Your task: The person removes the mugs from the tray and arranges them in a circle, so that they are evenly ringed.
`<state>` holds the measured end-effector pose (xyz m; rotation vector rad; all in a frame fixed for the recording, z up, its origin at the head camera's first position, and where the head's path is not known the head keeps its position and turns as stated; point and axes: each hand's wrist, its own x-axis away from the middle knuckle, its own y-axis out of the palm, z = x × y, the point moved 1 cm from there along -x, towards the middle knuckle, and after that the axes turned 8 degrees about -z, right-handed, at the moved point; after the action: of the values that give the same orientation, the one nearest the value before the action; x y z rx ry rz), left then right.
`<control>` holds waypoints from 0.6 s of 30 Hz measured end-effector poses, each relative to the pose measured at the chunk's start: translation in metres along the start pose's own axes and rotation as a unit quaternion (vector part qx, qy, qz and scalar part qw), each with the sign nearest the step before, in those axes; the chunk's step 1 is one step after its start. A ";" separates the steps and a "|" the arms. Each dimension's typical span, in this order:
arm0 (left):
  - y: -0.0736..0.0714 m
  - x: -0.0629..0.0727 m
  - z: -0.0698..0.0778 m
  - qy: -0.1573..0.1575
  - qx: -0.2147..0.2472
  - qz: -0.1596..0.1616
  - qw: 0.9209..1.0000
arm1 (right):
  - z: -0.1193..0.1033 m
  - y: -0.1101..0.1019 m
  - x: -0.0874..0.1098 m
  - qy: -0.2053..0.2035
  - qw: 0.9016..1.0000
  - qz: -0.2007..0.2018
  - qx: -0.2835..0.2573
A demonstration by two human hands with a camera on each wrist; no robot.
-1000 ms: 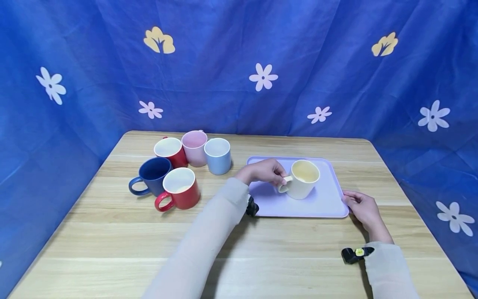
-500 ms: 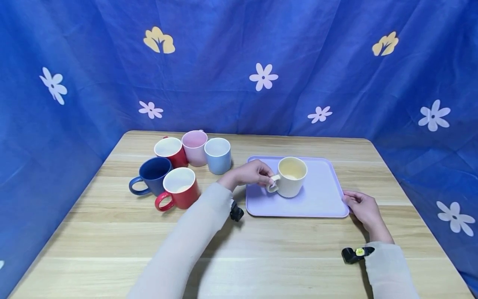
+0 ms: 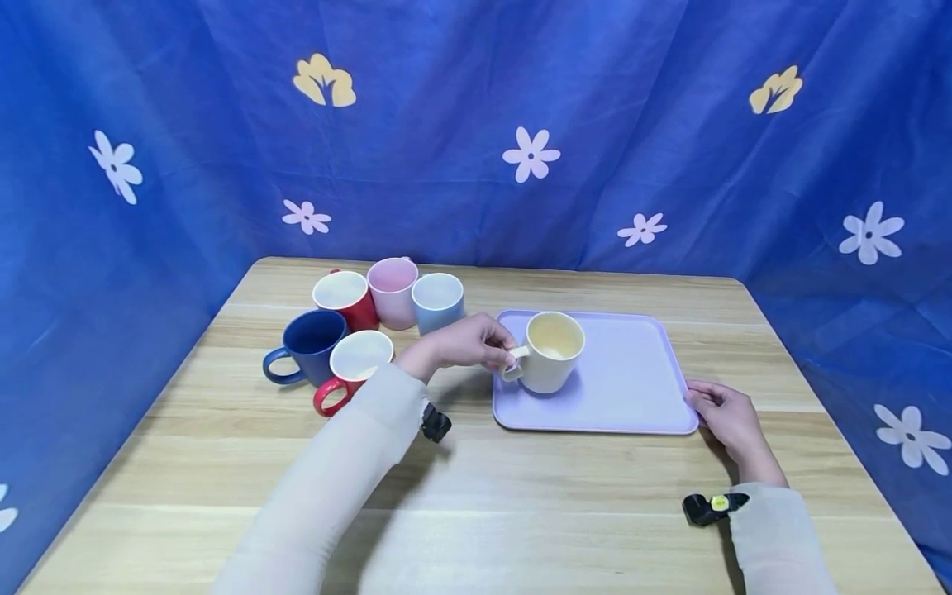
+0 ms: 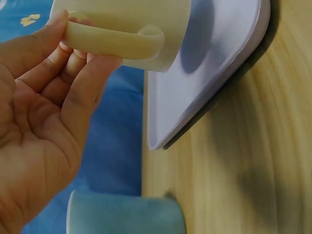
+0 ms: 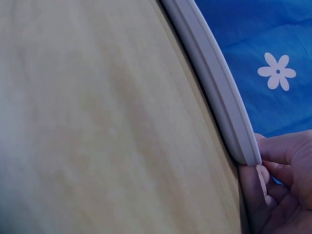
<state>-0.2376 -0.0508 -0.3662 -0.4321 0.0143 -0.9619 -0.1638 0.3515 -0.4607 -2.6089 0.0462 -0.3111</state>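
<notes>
A cream mug (image 3: 549,364) is upright over the left part of the lilac tray (image 3: 632,372). My left hand (image 3: 468,340) pinches the mug's handle (image 4: 112,40) between thumb and fingers, from the left side. In the left wrist view the mug's base is raised off the tray, and its shadow falls on the tray surface. At the tray's front right corner, my right hand (image 3: 725,417) holds the edge. The right wrist view shows the thumb and fingers gripping the tray's rim (image 5: 222,87) at its corner.
Left of the tray stand a light blue mug (image 3: 437,304), a pink mug (image 3: 392,293), a dark blue mug (image 3: 312,351) and two red mugs, one rear (image 3: 359,310) and one front (image 3: 332,397). My left forearm partly covers the front one. A blue floral curtain (image 3: 416,124) encloses the wooden table (image 3: 565,512).
My left hand has carried the cream mug leftward, from the middle of the tray to its left side. My right hand keeps its hold on the tray corner, and the tray has stayed put.
</notes>
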 end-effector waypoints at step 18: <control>-0.002 0.064 0.005 -0.005 -0.048 0.056 0.997 | 0.003 0.000 -0.001 0.001 1.000 0.001 0.001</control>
<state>-0.2013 -0.1011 -0.3497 -0.5204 0.0750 -0.8501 -0.1636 0.3532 -0.4638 -2.6055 0.0504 -0.3133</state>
